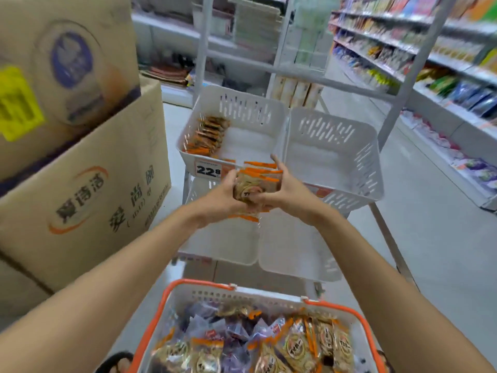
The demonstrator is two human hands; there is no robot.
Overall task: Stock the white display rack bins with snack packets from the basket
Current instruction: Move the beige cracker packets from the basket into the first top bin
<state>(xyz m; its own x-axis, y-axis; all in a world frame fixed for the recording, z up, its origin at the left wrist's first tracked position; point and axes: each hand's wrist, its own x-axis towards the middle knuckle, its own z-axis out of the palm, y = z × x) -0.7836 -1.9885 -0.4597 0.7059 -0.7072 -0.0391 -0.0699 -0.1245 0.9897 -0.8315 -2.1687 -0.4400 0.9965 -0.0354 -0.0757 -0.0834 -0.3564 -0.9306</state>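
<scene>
Between my left hand [222,196] and my right hand [286,188] I grip a stack of orange-edged snack packets [256,180], held just in front of the upper tier of the white display rack. The upper left bin [274,114] holds a row of similar packets [208,134] along its left side. The upper right bin [376,162] has nothing in it. Two lower bins [295,254] sit under my hands. The white basket with orange handles [161,313], full of mixed snack packets [269,343], is at the bottom of the view.
Stacked cardboard boxes [80,184] stand close on the left. A price tag reading 22.8 [207,170] hangs on the upper left bin's front. Stocked store shelves [430,63] run along the right, with open aisle floor [443,251] between them and the rack.
</scene>
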